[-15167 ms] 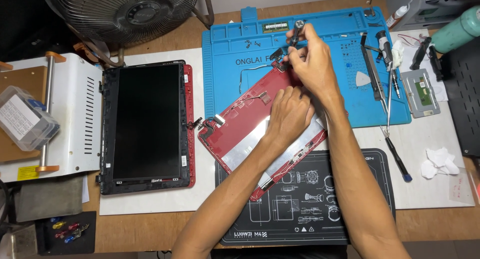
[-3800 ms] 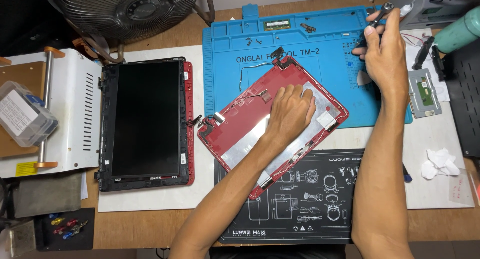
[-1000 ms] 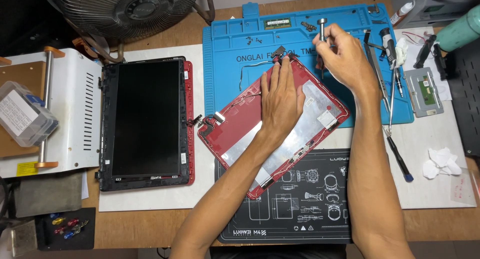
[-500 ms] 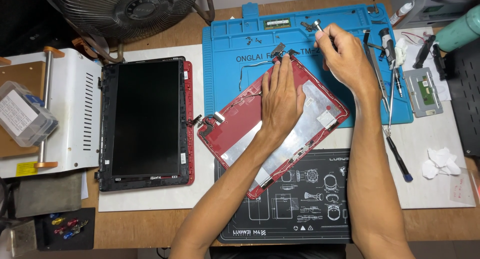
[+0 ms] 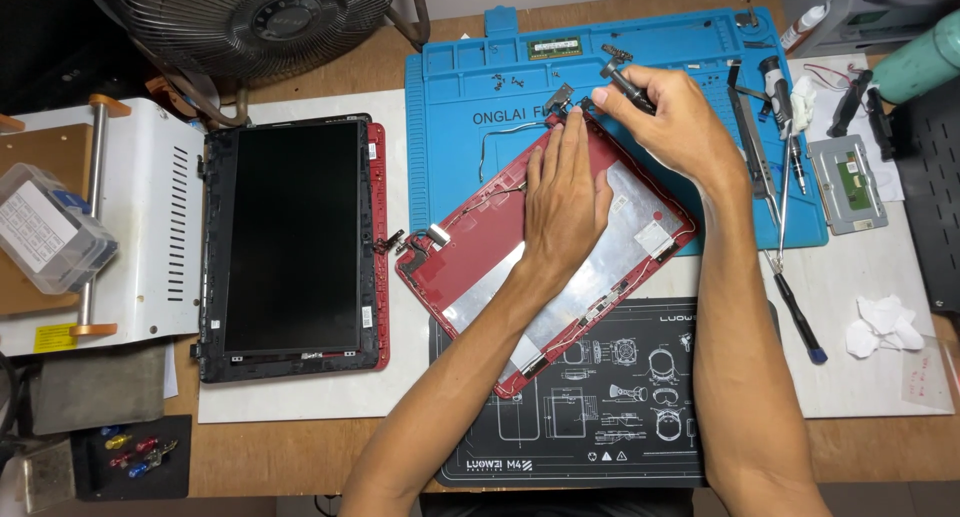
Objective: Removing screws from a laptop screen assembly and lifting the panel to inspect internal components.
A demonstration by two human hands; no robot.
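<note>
Crowding wooden bench (image 5: 300,447) — blue mat (image 5: 450,157), black mat (image 5: 600,437)

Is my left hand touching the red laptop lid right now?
Touching. The head view shows the left hand lying flat, palm down, on the inner face of the red laptop lid, fingers stretched toward its top corner, with no gap showing.

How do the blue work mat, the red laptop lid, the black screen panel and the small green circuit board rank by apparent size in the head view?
1. blue work mat, largest, though partly covered.
2. red laptop lid and black screen panel: they look alike, and arms hide part of the lid, so unranked.
3. small green circuit board, clearly smallest.
</note>
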